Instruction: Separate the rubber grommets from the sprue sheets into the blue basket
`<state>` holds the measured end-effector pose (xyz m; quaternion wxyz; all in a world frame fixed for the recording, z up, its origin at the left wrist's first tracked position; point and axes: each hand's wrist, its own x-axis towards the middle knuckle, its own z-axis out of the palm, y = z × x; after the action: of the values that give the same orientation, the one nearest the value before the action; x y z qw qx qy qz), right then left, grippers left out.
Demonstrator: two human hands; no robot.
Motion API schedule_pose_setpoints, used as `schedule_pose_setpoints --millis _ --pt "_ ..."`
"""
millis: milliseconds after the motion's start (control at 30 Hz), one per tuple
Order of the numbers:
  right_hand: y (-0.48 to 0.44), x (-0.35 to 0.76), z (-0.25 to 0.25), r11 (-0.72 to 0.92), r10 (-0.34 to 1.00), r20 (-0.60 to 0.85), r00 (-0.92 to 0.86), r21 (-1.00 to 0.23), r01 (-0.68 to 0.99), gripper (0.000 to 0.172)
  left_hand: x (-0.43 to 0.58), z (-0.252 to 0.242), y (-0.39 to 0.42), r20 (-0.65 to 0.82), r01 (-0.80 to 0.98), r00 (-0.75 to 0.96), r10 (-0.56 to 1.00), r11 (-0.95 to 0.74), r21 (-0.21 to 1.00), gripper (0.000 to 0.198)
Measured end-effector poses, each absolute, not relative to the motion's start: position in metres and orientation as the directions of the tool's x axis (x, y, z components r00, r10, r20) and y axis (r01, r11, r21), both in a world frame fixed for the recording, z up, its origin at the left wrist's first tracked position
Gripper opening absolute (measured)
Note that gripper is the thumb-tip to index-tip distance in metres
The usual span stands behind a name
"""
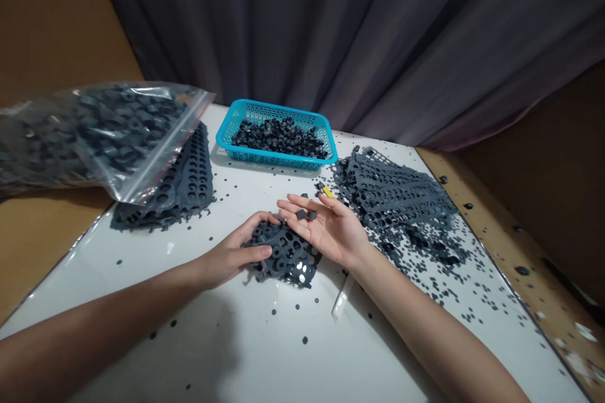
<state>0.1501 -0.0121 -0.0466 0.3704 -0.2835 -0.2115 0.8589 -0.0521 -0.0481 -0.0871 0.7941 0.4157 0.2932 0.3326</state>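
Observation:
My left hand [246, 249] grips a dark perforated rubber sheet [286, 255], thumb on top and fingers around its far edge. The sheet is bent and full of round holes. Just right of it, my right hand [326, 223] is turned palm up with its fingers spread. A few small dark pieces [306, 215] lie loose on its fingers. Beyond both hands stands a blue plastic basket [276, 159] holding many small black pieces.
A clear zip bag full of dark rings [127, 138] lies over stacked perforated sheets [191, 179] at the left. More sheets [397, 189] and scattered dark discs cover the right side of the white table [265, 359]. A yellow-ended tool [328, 191] and a whitish strip [341, 299] lie near my right hand.

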Motion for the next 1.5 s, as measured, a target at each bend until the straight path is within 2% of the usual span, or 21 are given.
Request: schedule_pose_setpoints --millis 67,133,200,233,267,333,400,467,600,700,767,900,967,1067,1133,1200,1300,1500 --pt "-0.014 0.150 -0.044 -0.625 0.760 -0.345 -0.551 -0.618 -0.477 0.028 -0.051 -0.087 -0.048 -0.204 -0.244 0.580 0.788 0.407 0.880 0.041" --pt "-0.020 0.150 -0.039 -0.555 0.790 -0.340 -0.511 -0.750 -0.359 0.016 -0.050 -0.087 -0.049 -0.213 -0.188 0.553 0.805 0.370 0.910 0.042" --pt "-0.028 0.148 -0.034 -0.372 0.828 -0.290 -0.480 -0.925 -0.082 0.021 -0.048 -0.086 -0.050 -0.212 -0.147 0.532 0.820 0.335 0.931 0.043" --pt "-0.032 0.147 -0.031 -0.227 0.845 -0.246 -0.476 -0.969 0.097 0.023 -0.048 -0.085 -0.051 -0.208 -0.136 0.525 0.826 0.322 0.937 0.043" --pt "-0.037 0.146 -0.029 -0.071 0.851 -0.198 -0.486 -0.961 0.267 0.024 -0.047 -0.084 -0.051 -0.201 -0.134 0.518 0.831 0.311 0.941 0.043" --pt "-0.044 0.143 -0.026 0.185 0.833 -0.133 -0.538 -0.848 0.496 0.024 -0.046 -0.083 -0.052 -0.185 -0.149 0.523 0.832 0.302 0.941 0.044" --pt "-0.048 0.141 -0.025 0.332 0.799 -0.106 -0.592 -0.743 0.581 0.025 -0.046 -0.083 -0.053 -0.168 -0.170 0.543 0.823 0.304 0.937 0.045" --pt "-0.049 0.139 -0.024 0.412 0.755 -0.114 -0.646 -0.684 0.602 0.022 -0.046 -0.084 -0.054 -0.157 -0.175 0.566 0.809 0.305 0.936 0.045" --pt "-0.045 0.140 -0.023 0.488 0.676 -0.103 -0.730 -0.679 0.548 0.017 -0.048 -0.086 -0.056 -0.170 -0.141 0.596 0.785 0.310 0.940 0.040" --pt "-0.040 0.142 -0.031 0.454 0.618 -0.053 -0.784 -0.790 0.412 0.023 -0.049 -0.087 -0.053 -0.178 -0.113 0.620 0.764 0.311 0.944 0.036" --pt "-0.037 0.142 -0.042 0.351 0.621 -0.021 -0.784 -0.886 0.302 0.029 -0.049 -0.087 -0.049 -0.172 -0.111 0.631 0.756 0.308 0.945 0.034" --pt "-0.035 0.132 -0.067 0.036 0.773 0.001 -0.635 -0.998 0.041 0.031 -0.046 -0.087 -0.042 -0.168 -0.215 0.625 0.762 0.375 0.902 0.030" --pt "-0.037 0.125 -0.076 -0.101 0.853 -0.039 -0.521 -0.991 -0.091 0.030 -0.044 -0.087 -0.040 -0.183 -0.275 0.614 0.768 0.425 0.862 0.031" --pt "-0.040 0.115 -0.082 -0.244 0.932 -0.172 -0.319 -0.949 -0.201 0.021 -0.042 -0.087 -0.040 -0.221 -0.327 0.596 0.772 0.485 0.811 0.030" --pt "-0.040 0.112 -0.084 -0.313 0.949 -0.284 -0.140 -0.909 -0.276 0.013 -0.041 -0.087 -0.041 -0.235 -0.346 0.594 0.770 0.507 0.789 0.029" --pt "-0.039 0.111 -0.084 -0.376 0.920 -0.390 -0.045 -0.845 -0.380 0.012 -0.040 -0.087 -0.042 -0.234 -0.362 0.598 0.766 0.519 0.774 0.027" --pt "-0.036 0.111 -0.085 -0.452 0.882 -0.456 -0.116 -0.752 -0.479 0.016 -0.040 -0.086 -0.043 -0.224 -0.389 0.604 0.765 0.528 0.755 0.027" --pt "-0.037 0.113 -0.086 -0.473 0.879 -0.432 -0.204 -0.729 -0.494 0.024 -0.042 -0.084 -0.043 -0.218 -0.434 0.606 0.765 0.548 0.715 0.025"
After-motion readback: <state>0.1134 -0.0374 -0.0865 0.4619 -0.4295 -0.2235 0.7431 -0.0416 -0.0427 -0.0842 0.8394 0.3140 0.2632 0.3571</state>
